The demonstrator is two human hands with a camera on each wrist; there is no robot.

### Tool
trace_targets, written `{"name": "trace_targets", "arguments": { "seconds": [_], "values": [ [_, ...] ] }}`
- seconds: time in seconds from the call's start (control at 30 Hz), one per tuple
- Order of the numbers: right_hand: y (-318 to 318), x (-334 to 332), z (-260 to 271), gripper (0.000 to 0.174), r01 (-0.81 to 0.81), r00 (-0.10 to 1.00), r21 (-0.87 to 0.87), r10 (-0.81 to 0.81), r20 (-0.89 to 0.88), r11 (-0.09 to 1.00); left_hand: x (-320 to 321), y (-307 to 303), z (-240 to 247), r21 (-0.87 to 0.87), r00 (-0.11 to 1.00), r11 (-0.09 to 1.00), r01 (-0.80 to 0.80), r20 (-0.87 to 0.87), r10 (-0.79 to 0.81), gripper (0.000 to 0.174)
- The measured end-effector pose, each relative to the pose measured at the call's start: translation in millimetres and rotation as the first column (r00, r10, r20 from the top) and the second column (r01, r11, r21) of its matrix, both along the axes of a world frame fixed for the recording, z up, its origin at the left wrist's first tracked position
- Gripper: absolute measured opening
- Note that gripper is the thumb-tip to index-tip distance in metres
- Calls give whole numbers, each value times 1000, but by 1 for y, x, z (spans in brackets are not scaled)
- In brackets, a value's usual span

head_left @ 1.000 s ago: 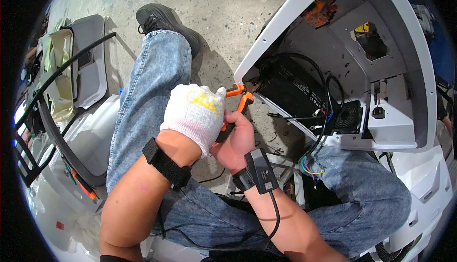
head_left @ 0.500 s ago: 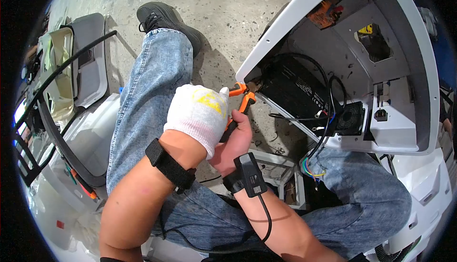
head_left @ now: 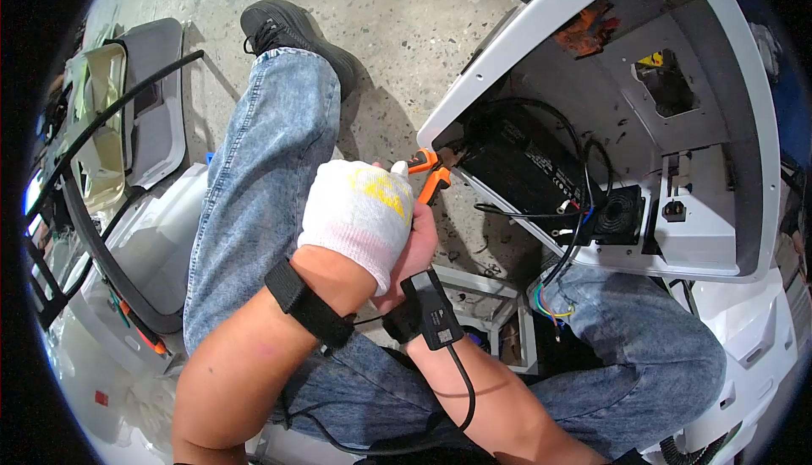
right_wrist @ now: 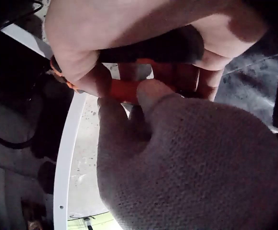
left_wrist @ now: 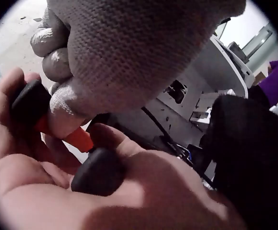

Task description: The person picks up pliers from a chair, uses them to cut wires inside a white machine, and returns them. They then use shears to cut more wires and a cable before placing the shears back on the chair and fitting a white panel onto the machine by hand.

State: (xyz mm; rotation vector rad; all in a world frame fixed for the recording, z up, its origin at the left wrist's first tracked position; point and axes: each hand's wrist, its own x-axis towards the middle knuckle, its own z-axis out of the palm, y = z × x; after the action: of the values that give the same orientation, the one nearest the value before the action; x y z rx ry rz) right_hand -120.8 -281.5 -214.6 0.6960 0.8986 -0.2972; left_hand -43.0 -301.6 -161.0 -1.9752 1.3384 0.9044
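Orange-and-black handled pliers [head_left: 435,186] are between my two hands, their head at the near corner of a white housing [head_left: 541,34]. My gloved left hand [head_left: 355,216] grips one orange handle from above; in the left wrist view its fingers [left_wrist: 65,110] curl over it. My bare right hand [head_left: 419,245] lies under the glove, mostly covered by it in the head view. The right wrist view shows it wrapped around the black-ended handles [right_wrist: 177,45]. What sits in the plier tips is too small to make out.
Inside the housing lie a black box-shaped unit [head_left: 524,161], looped black cables [head_left: 584,144] and a fan [head_left: 617,214]. Loose coloured wires [head_left: 550,304] hang at its lower edge. A metal frame [head_left: 529,334] stands below the hands. Panels [head_left: 156,118] lie at the left.
My gloved left hand has shifted slightly right and down. My right wrist has swung left, bringing the bare hand further under the glove. The plier head stays at the housing corner.
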Motion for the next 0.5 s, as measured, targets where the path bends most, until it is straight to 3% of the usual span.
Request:
{"name": "trace_targets", "arguments": {
  "seconds": [0.13,0.17,0.27,0.37,0.5],
  "values": [
    [-12,-5,5,44,-52,998,92,56,-34,994,2,-3,3,3,998,999,-32,-58,32,30],
    [-10,-9,1,43,-129,991,70,131,-32,989,3,-1,2,4,998,1000,-30,-61,30,30],
    [-18,-15,6,41,-215,976,79,217,-15,973,6,-2,2,40,979,990,-137,-145,141,24],
    [-28,-23,9,38,-240,970,124,241,3,963,-2,3,1,-61,994,997,-36,-110,29,23],
    [-39,-32,8,26,-322,943,148,331,-44,935,0,-1,-1,-54,982,994,-96,-170,85,23]
  ]
}}
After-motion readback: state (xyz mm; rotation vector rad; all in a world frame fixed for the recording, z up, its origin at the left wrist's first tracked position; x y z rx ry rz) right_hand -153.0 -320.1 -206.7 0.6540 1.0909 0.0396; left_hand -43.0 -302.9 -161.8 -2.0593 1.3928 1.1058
